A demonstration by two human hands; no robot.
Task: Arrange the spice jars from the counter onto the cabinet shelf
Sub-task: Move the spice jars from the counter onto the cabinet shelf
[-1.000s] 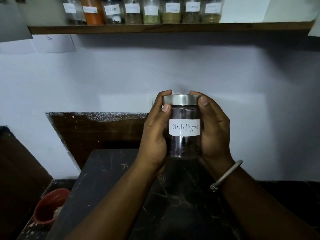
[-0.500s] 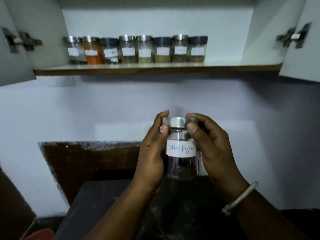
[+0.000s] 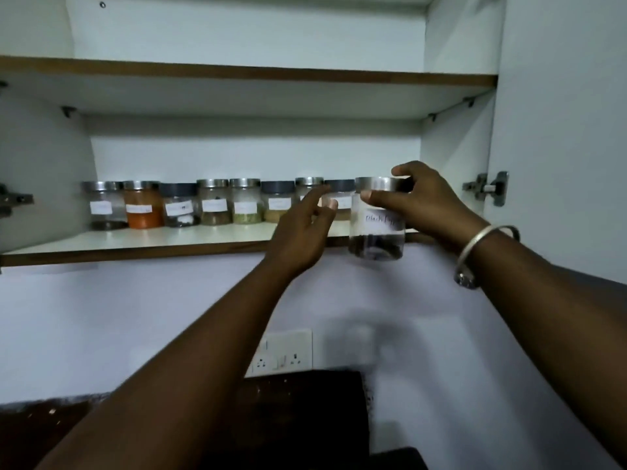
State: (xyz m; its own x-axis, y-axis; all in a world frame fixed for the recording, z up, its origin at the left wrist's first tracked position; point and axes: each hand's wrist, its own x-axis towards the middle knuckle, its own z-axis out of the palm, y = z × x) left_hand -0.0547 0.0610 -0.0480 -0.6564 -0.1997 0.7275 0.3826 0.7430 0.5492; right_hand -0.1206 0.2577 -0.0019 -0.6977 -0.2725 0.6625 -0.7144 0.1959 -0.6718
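Note:
The black pepper jar [image 3: 377, 232], clear with a silver lid and a white label, hangs in the air at the front edge of the lower cabinet shelf [image 3: 135, 244]. My right hand [image 3: 424, 201] grips it by the lid from the right. My left hand [image 3: 302, 228] is just left of the jar, fingers spread, holding nothing. Several labelled spice jars [image 3: 210, 206] stand in a row along the back of the shelf, from the left wall to just behind the held jar.
The open cabinet door [image 3: 559, 130] with its hinge [image 3: 488, 188] stands at the right. An upper shelf [image 3: 237, 71] runs above. A wall socket plate [image 3: 285, 354] sits below, over the dark counter [image 3: 298, 418].
The view has tilted up to the cabinet. The jar rose from chest height to the shelf edge and moved right. My left hand let go of it; my right hand keeps it by the lid.

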